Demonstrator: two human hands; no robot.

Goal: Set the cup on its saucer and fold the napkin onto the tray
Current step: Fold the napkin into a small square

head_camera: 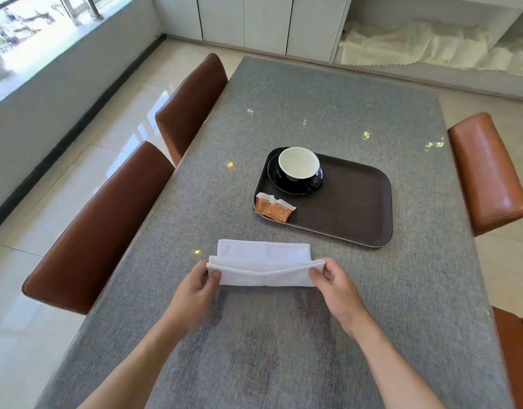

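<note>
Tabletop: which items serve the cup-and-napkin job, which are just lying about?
Job: cup, already on saucer; tray; napkin, pinched by left hand and right hand.
Lying about: sachets, chairs.

A long table (284, 335) covered in grey woven cloth was seen running away from the camera, with small bright spots of light scattered across its far half. Two orange-brown sachets (273, 207) were laid side by side, overlapping slightly. Two brown leather chairs (100, 228) were pushed in along one long side of the table, and an orange-brown chair (487, 172) was placed at the opposite side. Glossy pale floor tiles (62, 202) were lit by a window (33, 31). White cabinet doors (269, 22) were set along the far wall, and crumpled white fabric (431, 48) was heaped in an open recess beside them.
</note>
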